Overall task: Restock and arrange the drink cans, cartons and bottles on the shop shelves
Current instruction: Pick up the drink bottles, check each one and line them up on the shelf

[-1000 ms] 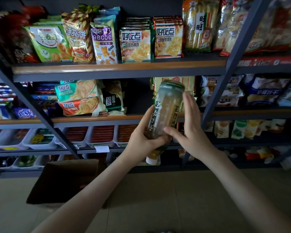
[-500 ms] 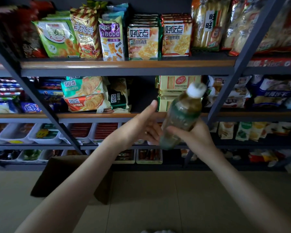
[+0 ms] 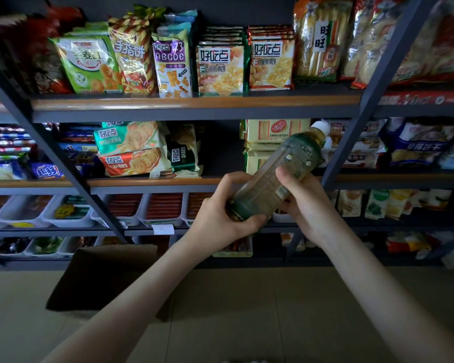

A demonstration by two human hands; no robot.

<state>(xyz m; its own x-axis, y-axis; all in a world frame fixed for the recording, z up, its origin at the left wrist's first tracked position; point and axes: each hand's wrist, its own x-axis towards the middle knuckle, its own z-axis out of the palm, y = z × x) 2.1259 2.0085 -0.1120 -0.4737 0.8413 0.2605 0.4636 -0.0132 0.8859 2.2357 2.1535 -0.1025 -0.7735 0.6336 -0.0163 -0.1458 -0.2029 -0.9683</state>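
A plastic tea bottle (image 3: 278, 169) with a dark green label and a white cap is held tilted in front of the shelves, cap pointing up and to the right. My left hand (image 3: 220, 216) grips its base from the left and below. My right hand (image 3: 307, 203) wraps its middle from the right, thumb across the label. The bottle hangs just before the second shelf (image 3: 152, 182), where a dark gap (image 3: 220, 148) lies between the biscuit packs.
Snack bags and biscuit packs fill the top shelf (image 3: 194, 103). White trays (image 3: 163, 208) of red packets sit on the lower shelf. Slanted grey shelf posts (image 3: 362, 121) stand on each side. A brown cardboard box (image 3: 102, 279) is on the tiled floor below.
The bottle was flipped from cap-down to cap-up and now leans right. My left hand let go, then took hold of the base again. The camera shifted slightly.
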